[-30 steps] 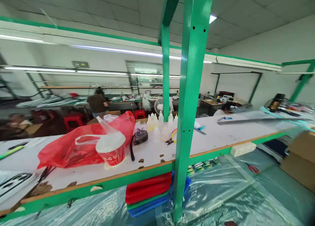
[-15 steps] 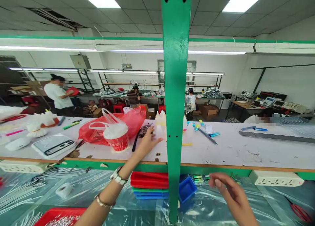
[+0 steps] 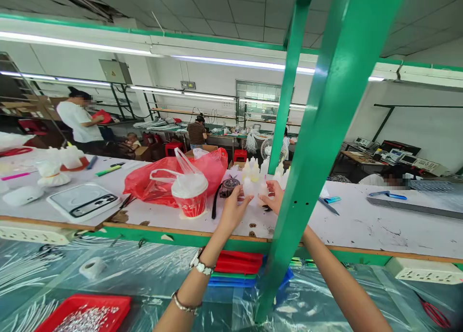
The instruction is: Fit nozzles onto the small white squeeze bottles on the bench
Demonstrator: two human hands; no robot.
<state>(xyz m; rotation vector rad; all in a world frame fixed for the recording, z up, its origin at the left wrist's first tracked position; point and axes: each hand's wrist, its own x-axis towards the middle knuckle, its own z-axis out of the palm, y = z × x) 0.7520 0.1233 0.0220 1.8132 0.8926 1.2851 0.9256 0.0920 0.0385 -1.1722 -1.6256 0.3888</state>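
Small bottle (image 3: 249, 187) between left hand (image 3: 231, 207) and right hand (image 3: 274, 195), both gripping it, translucent white, nozzle-capped, above tabletop (image 3: 361, 226)

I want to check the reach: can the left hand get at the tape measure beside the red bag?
Probably yes. The left hand is at the small bottles, and the tape measure lies just beside its fingers, nothing between them.

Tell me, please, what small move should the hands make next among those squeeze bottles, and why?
Probably close the left hand around the small translucent bottle and lift it straight up. Both hands already touch the bottle cluster, the right hand steadying a neighbouring bottle; the bottles stand crowded, so dragging sideways could topple others.
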